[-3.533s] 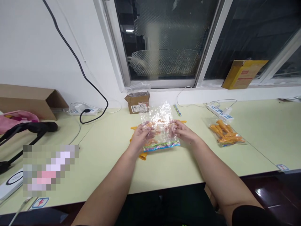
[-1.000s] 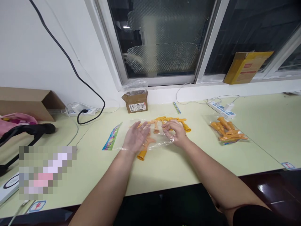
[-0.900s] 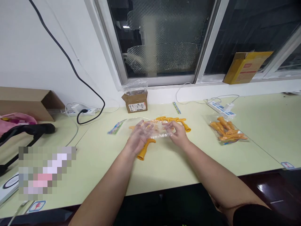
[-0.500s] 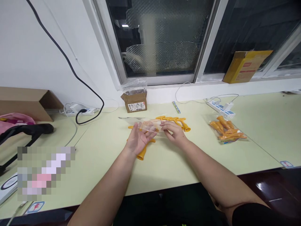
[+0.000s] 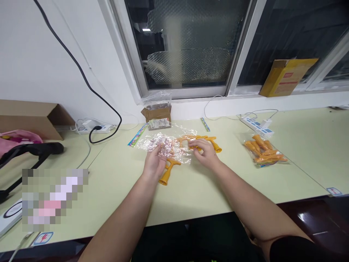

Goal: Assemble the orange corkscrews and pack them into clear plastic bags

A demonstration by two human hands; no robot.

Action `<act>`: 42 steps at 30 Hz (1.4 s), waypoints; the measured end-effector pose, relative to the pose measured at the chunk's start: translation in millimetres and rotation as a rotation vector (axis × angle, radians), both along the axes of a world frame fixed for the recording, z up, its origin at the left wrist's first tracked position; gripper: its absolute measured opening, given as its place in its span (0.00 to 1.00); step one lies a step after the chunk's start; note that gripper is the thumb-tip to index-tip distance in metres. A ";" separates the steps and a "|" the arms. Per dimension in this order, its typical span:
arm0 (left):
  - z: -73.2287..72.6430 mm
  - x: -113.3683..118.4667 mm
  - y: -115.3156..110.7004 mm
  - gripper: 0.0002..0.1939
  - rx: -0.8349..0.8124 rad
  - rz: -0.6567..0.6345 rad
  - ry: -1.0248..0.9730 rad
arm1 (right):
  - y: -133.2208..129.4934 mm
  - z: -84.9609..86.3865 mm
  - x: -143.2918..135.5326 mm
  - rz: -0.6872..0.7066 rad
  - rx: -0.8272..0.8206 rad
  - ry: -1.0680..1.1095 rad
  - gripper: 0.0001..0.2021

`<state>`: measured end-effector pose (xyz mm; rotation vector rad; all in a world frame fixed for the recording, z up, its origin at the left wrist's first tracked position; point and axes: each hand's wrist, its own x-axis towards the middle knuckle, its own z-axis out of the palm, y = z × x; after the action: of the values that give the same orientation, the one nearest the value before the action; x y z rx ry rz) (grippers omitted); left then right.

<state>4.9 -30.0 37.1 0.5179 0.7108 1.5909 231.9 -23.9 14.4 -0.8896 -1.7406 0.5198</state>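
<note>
A crinkled clear plastic bag with a colourful printed strip along its left end spreads between my hands. My left hand grips its lower middle, thumb on top. At the bag's right edge, my right hand has its fingers curled together on the film. Under and just beyond the bag lie several orange plastic pieces with flared, hollow ends and T-shaped tops, some seen through the film. Nearer to me, by my left hand, lies another such orange piece, partly covered by the bag.
A filled bag of orange pieces lies at right, before a power strip. Behind the hands stand a small open carton and a second printed strip. A black strap-like object and cardboard box are at left.
The bag has turned from nearly edge-on to spread flat, its printed strip now showing at the left. My left hand has rolled from palm-up to thumb-on-top; the right stays close by.
</note>
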 end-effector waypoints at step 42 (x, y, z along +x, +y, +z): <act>-11.3 13.7 -19.3 0.32 0.141 -0.446 0.218 | -20.5 9.0 -30.7 0.881 -0.764 0.818 0.36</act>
<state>18.6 -49.3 25.8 0.8977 0.5950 1.1802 201.2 -44.4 23.4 -0.2262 -1.0527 1.9105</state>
